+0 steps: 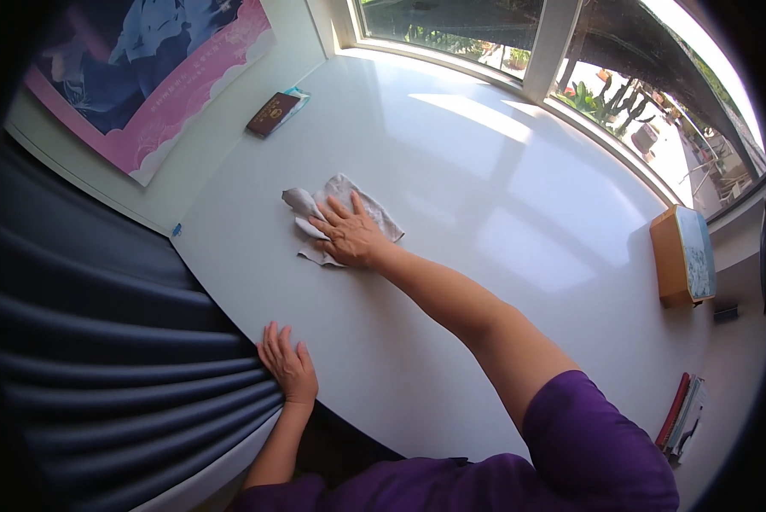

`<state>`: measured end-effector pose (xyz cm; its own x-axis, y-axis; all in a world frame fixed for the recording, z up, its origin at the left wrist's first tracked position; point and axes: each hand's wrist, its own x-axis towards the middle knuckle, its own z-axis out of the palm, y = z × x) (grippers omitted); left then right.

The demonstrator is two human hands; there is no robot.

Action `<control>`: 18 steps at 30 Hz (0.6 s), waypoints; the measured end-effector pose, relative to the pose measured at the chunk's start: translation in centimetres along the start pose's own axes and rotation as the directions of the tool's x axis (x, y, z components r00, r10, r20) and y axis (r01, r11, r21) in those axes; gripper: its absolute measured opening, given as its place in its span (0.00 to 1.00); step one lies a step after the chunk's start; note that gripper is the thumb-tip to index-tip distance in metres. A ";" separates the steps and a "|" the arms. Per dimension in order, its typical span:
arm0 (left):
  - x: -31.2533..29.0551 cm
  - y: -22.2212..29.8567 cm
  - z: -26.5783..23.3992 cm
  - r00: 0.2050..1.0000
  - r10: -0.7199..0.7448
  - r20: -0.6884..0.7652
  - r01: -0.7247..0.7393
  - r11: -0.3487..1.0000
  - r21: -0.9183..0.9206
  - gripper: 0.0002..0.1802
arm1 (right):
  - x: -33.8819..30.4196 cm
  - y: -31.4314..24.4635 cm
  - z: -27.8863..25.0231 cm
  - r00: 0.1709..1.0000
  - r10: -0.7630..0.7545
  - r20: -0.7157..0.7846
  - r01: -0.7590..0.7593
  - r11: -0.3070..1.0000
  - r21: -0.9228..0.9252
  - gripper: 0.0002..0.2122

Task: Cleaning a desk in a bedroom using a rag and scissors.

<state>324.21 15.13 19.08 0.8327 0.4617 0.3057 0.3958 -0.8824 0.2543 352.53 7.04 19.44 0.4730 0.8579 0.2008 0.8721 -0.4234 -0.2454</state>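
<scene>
— Head view, looking down: white table, curved near edge, sunlit patches toward the windows.
— And the right hand?
— Stretched out across the table, palm down, fingers spread flat on a crumpled pale grey cloth. Pressing on it rather than clenching it; no fold gripped between fingers as far as visible.
— Cloth position?
— Left of the table's middle, lying on the surface, partly bunched under the palm, one corner poking out toward the wall side.
— Left hand?
— Resting flat on the table's near rim, fingers loosely extended, holding nothing. Just beside the dark blue padded bench curving along that edge.
— Anything else around?
— Small dark red booklet at the far left corner, well apart from the cloth. Orange-sided box with a pale top near the right edge, by the window sill. Stack of thin books lower right, off the table. Pink and blue poster on the wall at upper left. Purple sleeve at the lower edge.
</scene>
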 end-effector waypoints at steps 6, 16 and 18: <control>-0.1 -0.3 -0.3 0.999 -0.010 -0.032 0.010 1.000 -0.005 0.20 | -8.0 9.5 -3.6 0.777 0.529 -0.341 -0.554 0.832 0.027 0.26; 0.1 0.0 -1.1 0.999 -0.041 -0.001 0.040 0.996 -0.080 0.21 | -29.8 26.8 -11.0 -0.055 0.942 -0.331 -0.998 -0.061 -0.009 0.33; 0.3 0.1 -1.0 0.999 -0.046 0.017 0.047 0.996 -0.079 0.21 | -28.6 29.0 -11.2 -0.084 0.943 -0.322 -0.995 -0.097 -0.025 0.33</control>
<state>324.10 15.30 20.12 0.8199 0.5004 0.2783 0.4030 -0.8496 0.3402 365.69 -33.02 17.20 0.8231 -0.5650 0.0569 -0.5522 -0.8197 -0.1523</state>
